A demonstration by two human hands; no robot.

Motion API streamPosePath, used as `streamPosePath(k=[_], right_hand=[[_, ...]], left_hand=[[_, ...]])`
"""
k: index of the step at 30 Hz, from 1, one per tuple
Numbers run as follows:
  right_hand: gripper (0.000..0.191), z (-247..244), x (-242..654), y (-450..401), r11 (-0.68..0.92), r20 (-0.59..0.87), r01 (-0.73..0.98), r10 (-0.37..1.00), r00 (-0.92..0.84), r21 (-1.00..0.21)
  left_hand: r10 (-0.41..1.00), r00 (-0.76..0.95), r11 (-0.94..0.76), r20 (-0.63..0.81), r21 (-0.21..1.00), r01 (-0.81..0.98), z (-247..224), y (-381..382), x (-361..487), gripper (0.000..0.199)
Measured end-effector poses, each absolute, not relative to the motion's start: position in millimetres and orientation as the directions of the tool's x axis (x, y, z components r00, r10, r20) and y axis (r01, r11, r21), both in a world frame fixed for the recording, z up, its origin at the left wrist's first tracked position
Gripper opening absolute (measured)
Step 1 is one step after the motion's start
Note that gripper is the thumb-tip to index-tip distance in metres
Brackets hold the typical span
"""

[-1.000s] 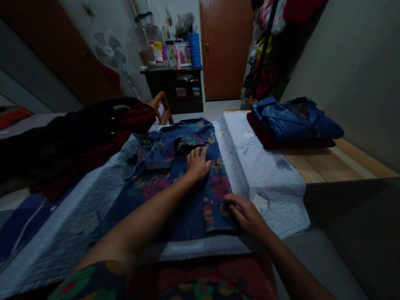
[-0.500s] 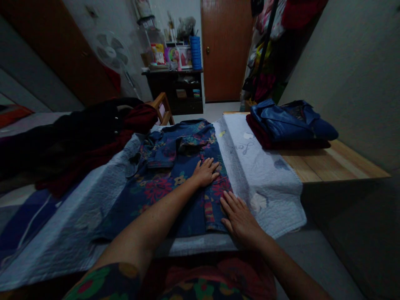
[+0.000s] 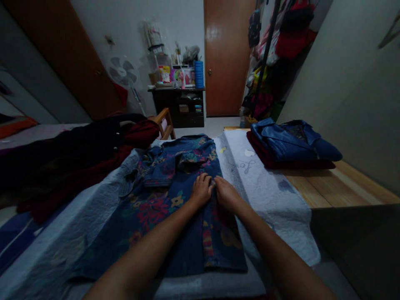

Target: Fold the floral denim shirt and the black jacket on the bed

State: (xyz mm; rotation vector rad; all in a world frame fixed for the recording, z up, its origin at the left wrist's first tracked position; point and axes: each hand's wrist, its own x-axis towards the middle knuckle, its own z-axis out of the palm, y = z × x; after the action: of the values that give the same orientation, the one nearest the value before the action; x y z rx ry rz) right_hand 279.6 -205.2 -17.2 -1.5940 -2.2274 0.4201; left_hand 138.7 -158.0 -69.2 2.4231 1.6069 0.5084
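A dark blue denim jacket [image 3: 187, 216] with red and yellow flowers lies spread on a grey quilted cover [image 3: 250, 179]. One sleeve is folded across its upper part. My left hand [image 3: 201, 191] rests on the jacket near its right side, fingers bent and gathering the cloth. Right beside it, my right hand [image 3: 227, 193] pinches the jacket's fabric near the same edge. The fingertips of the two hands almost meet, and the cloth between them is partly hidden.
Folded blue denim and dark red clothes [image 3: 293, 143] are stacked on a wooden board [image 3: 337, 189] at right. Dark clothes [image 3: 62, 158] lie heaped at left. Farther back are a wooden chair [image 3: 168, 121], a white fan [image 3: 123, 71], a dark shelf [image 3: 175, 110] and a door [image 3: 229, 58].
The view has tilted up a little. My hands have come together at the jacket's right side, the right one moving up from the lower edge. Flat fingers have become curled on the cloth.
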Motion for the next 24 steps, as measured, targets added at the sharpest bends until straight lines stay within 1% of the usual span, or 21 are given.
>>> streamPosePath(k=[2, 4, 8, 10, 11, 12, 14, 15, 16, 17, 18, 19, 20, 21, 22, 23, 24], right_hand=[[0.047, -32, 269, -176, 0.289, 0.113, 0.859, 0.957, -0.267, -0.422], [0.051, -45, 260, -153, 0.25, 0.098, 0.872, 0.968, -0.23, -0.421], [0.047, -59, 251, -123, 0.121, 0.064, 0.889, 0.993, -0.103, -0.442], [0.047, -62, 248, -113, 0.084, 0.071, 0.895, 0.996, -0.059, -0.439], [0.049, -62, 247, -108, 0.073, 0.078, 0.899, 0.996, -0.044, -0.431], [0.05, -61, 245, -104, 0.058, 0.084, 0.905, 0.996, -0.025, -0.421], [0.047, -59, 244, -96, 0.011, 0.091, 0.919, 0.995, 0.027, -0.393], [0.044, -57, 244, -91, -0.011, 0.093, 0.927, 0.994, 0.05, -0.376], [0.041, -55, 245, -86, -0.025, 0.094, 0.933, 0.994, 0.062, -0.358], [0.039, -53, 246, -80, -0.032, 0.089, 0.939, 0.994, 0.066, -0.343], [0.037, -51, 248, -74, -0.034, 0.078, 0.942, 0.995, 0.063, -0.334], [0.036, -49, 250, -68, -0.033, 0.063, 0.944, 0.996, 0.057, -0.33], [0.036, -47, 253, -60, -0.036, 0.047, 0.943, 0.997, 0.055, -0.33], [0.035, -46, 256, -53, -0.039, 0.031, 0.942, 0.998, 0.053, -0.334], [0.034, -46, 259, -45, -0.04, 0.015, 0.941, 0.999, 0.048, -0.337], [0.033, -46, 262, -37, -0.036, 0.003, 0.94, 0.999, 0.039, -0.338], [0.032, -46, 265, -28, -0.029, -0.011, 0.94, 1.0, 0.027, -0.339]], left_hand=[[0.936, 0.304, -0.349, 0.18, 0.348, 0.87, -69, -152, 135, 0.033], [0.946, 0.288, -0.322, 0.146, 0.335, 0.886, -68, -147, 132, 0.032], [0.948, 0.304, -0.318, 0.092, 0.271, 0.909, -63, -141, 129, 0.026], [0.942, 0.326, -0.334, 0.074, 0.265, 0.905, -61, -137, 127, 0.022], [0.938, 0.341, -0.342, 0.057, 0.288, 0.894, -61, -133, 125, 0.019], [0.937, 0.348, -0.337, 0.032, 0.348, 0.875, -60, -129, 123, 0.015], [0.941, 0.338, -0.283, -0.022, 0.501, 0.818, -58, -118, 118, 0.006], [0.95, 0.308, -0.228, -0.043, 0.578, 0.783, -57, -112, 116, 0.005], [0.967, 0.247, -0.145, -0.059, 0.67, 0.728, -55, -105, 114, 0.006], [0.984, 0.161, -0.041, -0.08, 0.773, 0.633, -53, -99, 112, 0.009], [0.991, 0.063, 0.071, -0.115, 0.872, 0.484, -51, -92, 110, 0.013], [0.985, -0.034, 0.174, -0.171, 0.944, 0.28, -49, -87, 109, 0.017], [0.964, -0.114, 0.247, -0.241, 0.968, 0.039, -49, -82, 108, 0.021], [0.94, -0.175, 0.263, -0.294, 0.948, -0.179, -49, -78, 106, 0.023], [0.922, -0.233, 0.226, -0.309, 0.918, -0.325, -51, -74, 104, 0.026], [0.905, -0.308, 0.156, -0.295, 0.901, -0.405, -54, -70, 102, 0.027], [0.881, -0.398, 0.069, -0.256, 0.901, -0.429, -59, -68, 99, 0.029]])
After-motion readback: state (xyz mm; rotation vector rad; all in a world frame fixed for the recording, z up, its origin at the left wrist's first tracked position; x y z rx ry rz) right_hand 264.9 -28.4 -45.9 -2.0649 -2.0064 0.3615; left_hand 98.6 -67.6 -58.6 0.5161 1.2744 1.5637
